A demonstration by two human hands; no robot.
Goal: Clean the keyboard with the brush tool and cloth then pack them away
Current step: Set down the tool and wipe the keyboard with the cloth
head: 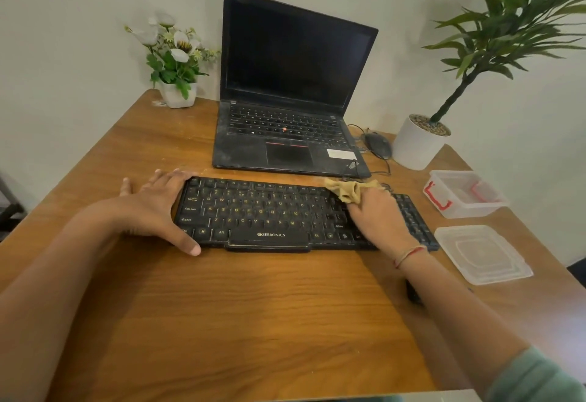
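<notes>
A black keyboard (269,211) with yellow letters lies across the middle of the wooden desk (222,306). My left hand (155,208) rests on the desk against the keyboard's left end, fingers spread, thumb along its front corner. Over the right part of the keys, my right hand (379,214) grips a crumpled tan cloth (347,191), which sticks out past the fingers onto the top rows. A small dark object (413,290) lies under my right forearm, mostly hidden; I cannot tell if it is the brush tool.
An open black laptop (291,110) stands behind the keyboard, with a mouse (377,145) and cable to its right. A clear box with red clips (464,194) and its lid (482,254) sit at the right edge. A flower pot (176,92) and a potted plant (418,145) occupy the back corners.
</notes>
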